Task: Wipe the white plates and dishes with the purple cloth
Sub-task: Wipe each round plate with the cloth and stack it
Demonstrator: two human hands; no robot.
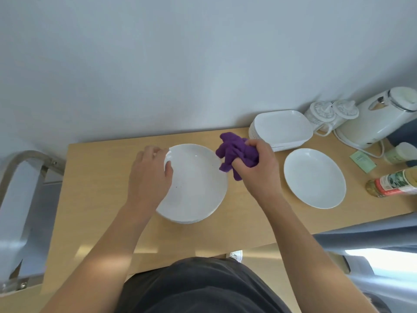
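A round white plate (198, 184) tops a small stack in the middle of the wooden table (99, 177). My left hand (150, 175) grips its left rim, thumb on the upper face. A bunched purple cloth (237, 150) is clenched in my right hand (259, 168) at the plate's right edge. A second round white plate (314, 178) lies alone to the right. Behind it stands a stack of several squarish white dishes (282, 129).
At the back right stand two white lidded jugs (327, 114) and a white electric kettle (379, 118) with its cord. A glass jar (392, 182) lies on its side near the right edge, next to a green packet (362, 161). A metal chair frame (18, 177) stands left of the table.
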